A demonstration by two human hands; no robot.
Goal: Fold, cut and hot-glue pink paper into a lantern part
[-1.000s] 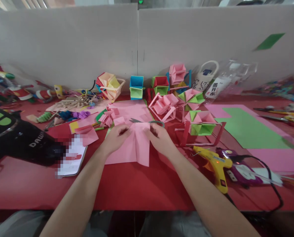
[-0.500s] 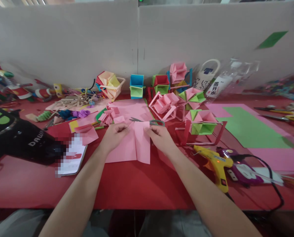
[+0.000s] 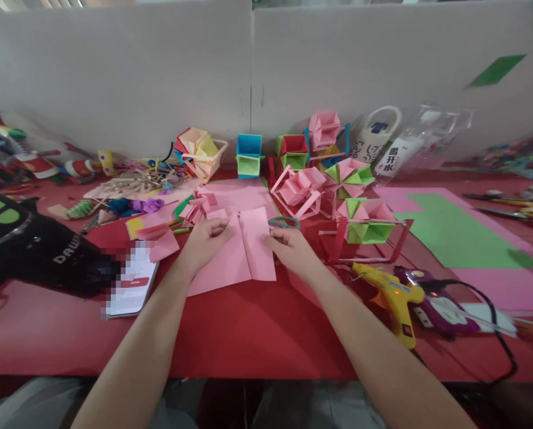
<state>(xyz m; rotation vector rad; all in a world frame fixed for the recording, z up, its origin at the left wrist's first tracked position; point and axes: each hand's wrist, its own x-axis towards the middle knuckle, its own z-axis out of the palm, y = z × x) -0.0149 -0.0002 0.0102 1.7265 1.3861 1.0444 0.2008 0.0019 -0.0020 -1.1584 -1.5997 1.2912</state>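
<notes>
A sheet of pink paper (image 3: 226, 265) with a crease or tear line running down it stands between my two hands, just above the red table. My left hand (image 3: 205, 241) pinches its left part near the top, thumb against fingers. On the opposite side, my right hand (image 3: 288, 245) grips the right-hand edge of the narrower flap. Behind the paper lie scissors (image 3: 285, 223); their green handle shows and the blades are mostly covered by the sheet. Folded pink paper pieces (image 3: 200, 208) are piled just beyond my left hand.
A yellow glue gun (image 3: 389, 298) and a purple power strip (image 3: 445, 310) with a black cable lie at right. Folded paper wheels on stands (image 3: 368, 223) line the back. A phone (image 3: 135, 280) and a black tumbler (image 3: 47, 250) are at left. Green paper (image 3: 463, 232) lies far right.
The upper and lower edges of the pink flap have risen and tilted to the left. The paper now covers the scissor blades more. Both hands keep their grip.
</notes>
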